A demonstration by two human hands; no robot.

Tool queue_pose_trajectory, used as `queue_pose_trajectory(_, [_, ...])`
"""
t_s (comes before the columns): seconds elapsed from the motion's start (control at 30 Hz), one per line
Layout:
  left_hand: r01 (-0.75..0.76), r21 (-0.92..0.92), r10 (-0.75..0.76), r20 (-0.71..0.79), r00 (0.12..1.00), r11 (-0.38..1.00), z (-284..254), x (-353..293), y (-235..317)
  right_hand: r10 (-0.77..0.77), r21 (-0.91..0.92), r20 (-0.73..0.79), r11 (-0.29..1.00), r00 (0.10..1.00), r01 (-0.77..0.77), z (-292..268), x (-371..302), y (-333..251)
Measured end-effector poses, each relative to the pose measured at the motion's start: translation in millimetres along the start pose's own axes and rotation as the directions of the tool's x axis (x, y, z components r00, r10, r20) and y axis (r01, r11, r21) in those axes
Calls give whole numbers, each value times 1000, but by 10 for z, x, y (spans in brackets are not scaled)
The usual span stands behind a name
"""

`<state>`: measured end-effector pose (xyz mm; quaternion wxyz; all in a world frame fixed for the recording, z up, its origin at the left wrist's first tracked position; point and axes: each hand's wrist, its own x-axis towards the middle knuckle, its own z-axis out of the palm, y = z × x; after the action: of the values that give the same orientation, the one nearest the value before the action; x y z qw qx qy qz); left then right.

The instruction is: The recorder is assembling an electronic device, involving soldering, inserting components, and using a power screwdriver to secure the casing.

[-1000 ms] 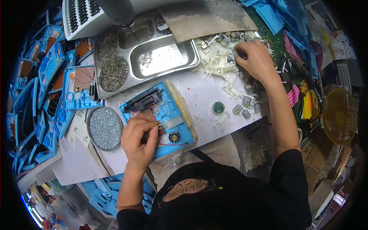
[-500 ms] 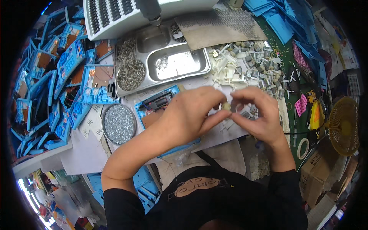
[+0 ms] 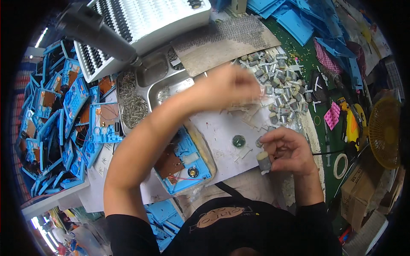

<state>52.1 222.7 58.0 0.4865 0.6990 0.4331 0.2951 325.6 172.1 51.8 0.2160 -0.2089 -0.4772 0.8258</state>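
Right hand (image 3: 287, 150) at 4 o'clock pinches a small grey cylindrical motor (image 3: 263, 161) between thumb and fingers, held just above the white paper sheet (image 3: 222, 136). Left hand (image 3: 228, 87), blurred, reaches toward 1 o'clock over the pile of small grey motors and white plastic parts (image 3: 277, 91); whether its fingers are curled or spread I cannot tell. Risks: the crossing forearm could sweep the open blue plastic housing with brown circuit board (image 3: 181, 164) at 6 o'clock, or knock loose parts off; the light pinch may drop the motor.
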Motion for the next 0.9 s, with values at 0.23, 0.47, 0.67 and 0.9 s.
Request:
queue_pose_trajectory(0.23, [469, 611, -74, -557, 827, 637, -197, 1221, -471, -9, 69, 0, 998, 1000, 9, -78, -16, 121])
queue_pose_trajectory(0.47, [556, 645, -89, -608, 789, 525, -110, 1355, -448, -6, 93, -59, 996, 998, 12, -177, -179, 129])
queue_pose_trajectory(0.67, [280, 868, 324, -426, 845, 411, -136, 1207, -556, -7, -103, -212, 995, 977, -15, -41, -48, 67])
queue_pose_trajectory(0.9, [-143, 630, 515, -459, 724, 763, 103, -206, 417, -105, -841, -69, 541, 992, -1, -42, 304, 228])
